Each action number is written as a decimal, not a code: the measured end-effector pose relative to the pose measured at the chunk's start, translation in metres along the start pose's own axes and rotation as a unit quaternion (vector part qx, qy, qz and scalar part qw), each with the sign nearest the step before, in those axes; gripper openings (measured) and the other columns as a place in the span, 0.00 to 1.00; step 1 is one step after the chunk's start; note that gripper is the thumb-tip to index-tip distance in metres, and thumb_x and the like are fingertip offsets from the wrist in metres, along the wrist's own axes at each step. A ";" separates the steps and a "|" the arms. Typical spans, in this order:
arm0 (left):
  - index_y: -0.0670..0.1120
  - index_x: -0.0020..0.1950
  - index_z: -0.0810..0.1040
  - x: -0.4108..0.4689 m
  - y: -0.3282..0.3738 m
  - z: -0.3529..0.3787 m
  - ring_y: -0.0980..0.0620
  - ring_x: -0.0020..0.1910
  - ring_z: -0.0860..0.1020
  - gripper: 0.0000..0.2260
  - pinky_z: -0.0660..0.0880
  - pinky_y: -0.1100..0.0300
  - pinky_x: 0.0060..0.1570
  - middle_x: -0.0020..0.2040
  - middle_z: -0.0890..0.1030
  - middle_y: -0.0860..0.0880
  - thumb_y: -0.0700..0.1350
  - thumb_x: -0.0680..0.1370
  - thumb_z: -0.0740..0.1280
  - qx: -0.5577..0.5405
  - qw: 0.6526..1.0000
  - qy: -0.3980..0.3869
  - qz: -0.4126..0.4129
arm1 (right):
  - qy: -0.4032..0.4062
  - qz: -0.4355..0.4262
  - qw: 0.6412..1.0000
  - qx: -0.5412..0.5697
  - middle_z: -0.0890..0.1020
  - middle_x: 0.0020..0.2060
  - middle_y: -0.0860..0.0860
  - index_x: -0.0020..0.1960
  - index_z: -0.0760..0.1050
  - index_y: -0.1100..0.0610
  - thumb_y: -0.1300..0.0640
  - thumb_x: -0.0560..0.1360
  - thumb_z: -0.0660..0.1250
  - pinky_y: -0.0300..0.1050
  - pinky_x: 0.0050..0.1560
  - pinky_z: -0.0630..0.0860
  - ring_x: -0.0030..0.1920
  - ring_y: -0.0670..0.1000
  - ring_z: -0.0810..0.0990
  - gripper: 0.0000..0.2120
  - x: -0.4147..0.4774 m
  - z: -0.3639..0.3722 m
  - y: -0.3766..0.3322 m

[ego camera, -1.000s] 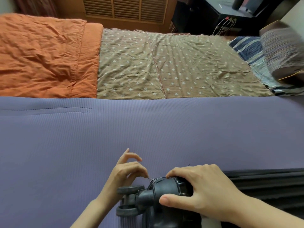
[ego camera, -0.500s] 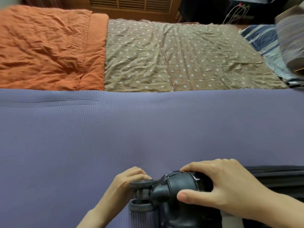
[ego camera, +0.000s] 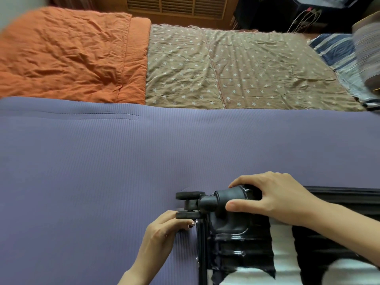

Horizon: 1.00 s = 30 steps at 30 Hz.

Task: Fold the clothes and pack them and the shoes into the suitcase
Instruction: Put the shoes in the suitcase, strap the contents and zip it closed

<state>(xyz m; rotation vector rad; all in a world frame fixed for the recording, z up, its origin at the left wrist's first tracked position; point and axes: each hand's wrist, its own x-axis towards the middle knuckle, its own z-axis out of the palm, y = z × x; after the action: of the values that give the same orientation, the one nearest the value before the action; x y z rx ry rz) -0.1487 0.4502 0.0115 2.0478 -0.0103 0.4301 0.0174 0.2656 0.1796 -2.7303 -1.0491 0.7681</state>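
A black suitcase (ego camera: 232,249) with white patches lies shut on the purple mat (ego camera: 102,171) at the lower right. Its double wheel (ego camera: 189,195) sticks out to the left at the far corner. My right hand (ego camera: 273,198) curls over that corner's wheel housing, thumb on the near side. My left hand (ego camera: 164,229) lies just below the wheel, and its fingertips pinch a small zipper pull (ego camera: 193,223) at the suitcase's left edge. No clothes or shoes are in sight.
Beyond the mat lie an orange duvet (ego camera: 67,54) on the left and a brown star-print sheet (ego camera: 236,66) in the middle. A blue striped cloth (ego camera: 337,52) and a striped pillow (ego camera: 368,50) are at the far right. Cables and dark furniture stand behind.
My left hand has come from the far side of the wheel round to its near side, along the suitcase's edge. My right hand has kept its hold on the corner.
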 end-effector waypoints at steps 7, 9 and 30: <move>0.52 0.50 0.80 -0.032 0.015 0.005 0.60 0.46 0.78 0.09 0.76 0.63 0.40 0.46 0.79 0.58 0.42 0.79 0.61 0.061 0.998 0.026 0.013 | 0.015 0.006 1.000 -0.009 0.81 0.39 0.42 0.52 0.75 0.38 0.16 0.54 0.42 0.42 0.49 0.73 0.42 0.44 0.77 0.42 -0.001 0.002 -0.001; 0.52 0.50 0.80 -0.038 0.019 0.006 0.61 0.45 0.78 0.09 0.76 0.63 0.39 0.45 0.79 0.58 0.42 0.79 0.61 0.070 0.997 0.033 0.015 | 0.016 0.005 1.000 -0.005 0.81 0.37 0.43 0.51 0.75 0.38 0.17 0.55 0.42 0.40 0.46 0.72 0.40 0.43 0.77 0.41 -0.002 0.002 0.000; 0.60 0.53 0.78 -0.057 0.047 0.007 0.62 0.54 0.80 0.11 0.73 0.70 0.55 0.51 0.82 0.63 0.45 0.75 0.65 -0.066 0.983 0.007 -0.169 | -0.008 -0.117 0.993 -0.023 0.61 0.70 0.33 0.74 0.55 0.37 0.18 0.59 0.52 0.42 0.69 0.61 0.69 0.37 0.61 0.47 -0.022 0.007 -0.003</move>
<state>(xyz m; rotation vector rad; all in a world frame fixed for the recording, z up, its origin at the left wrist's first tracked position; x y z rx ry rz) -0.2090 0.4111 0.0303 1.8706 0.3059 0.2250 -0.0014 0.2530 0.1836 -2.5762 -1.3754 0.7374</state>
